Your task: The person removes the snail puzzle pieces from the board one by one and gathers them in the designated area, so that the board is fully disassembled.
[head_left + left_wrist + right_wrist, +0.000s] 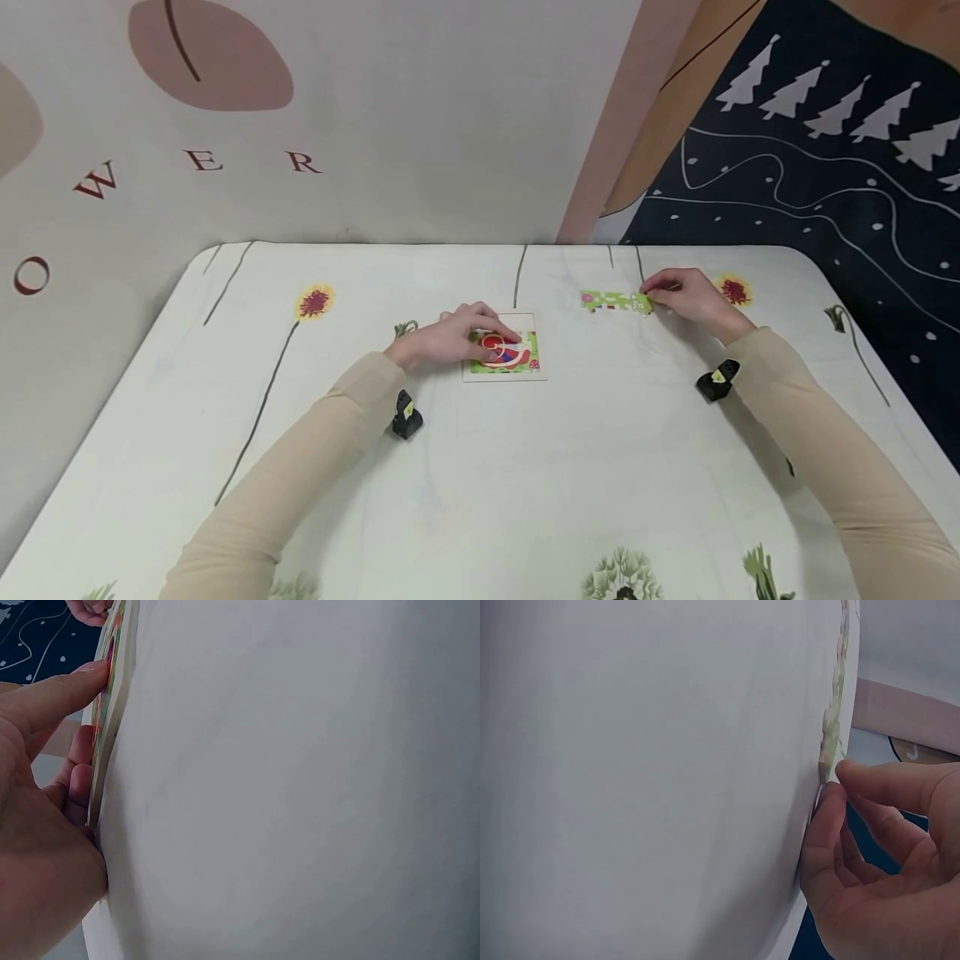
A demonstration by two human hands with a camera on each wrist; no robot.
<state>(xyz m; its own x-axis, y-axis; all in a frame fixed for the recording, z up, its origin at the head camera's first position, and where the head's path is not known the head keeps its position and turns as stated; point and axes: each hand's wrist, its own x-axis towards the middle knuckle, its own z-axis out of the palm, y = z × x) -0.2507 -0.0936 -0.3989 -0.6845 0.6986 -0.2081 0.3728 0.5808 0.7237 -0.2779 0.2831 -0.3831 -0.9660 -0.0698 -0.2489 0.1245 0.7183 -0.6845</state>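
A small square jigsaw board [504, 377] lies on the white cloth, with a red, blue and green picture in its frame. My left hand [459, 333] rests over its left part and touches the picture; the hand covers some of it. In the left wrist view, the board [112, 720] appears edge-on beside the left fingers. To the right, a green strip of joined jigsaw pieces [617, 301] lies flat, apart from the board. My right hand [693, 298] pinches the strip's right end between thumb and forefinger. The right wrist view shows this strip [832, 727] edge-on at the fingertips.
The white cloth [525, 475] has printed flowers and stems. Behind it rises a pale wall hanging [420, 125] with letters. A dark cloth with white trees [825, 183] hangs at the right. A black wrist device [407, 415] sits on the left wrist, and another [717, 381] on the right.
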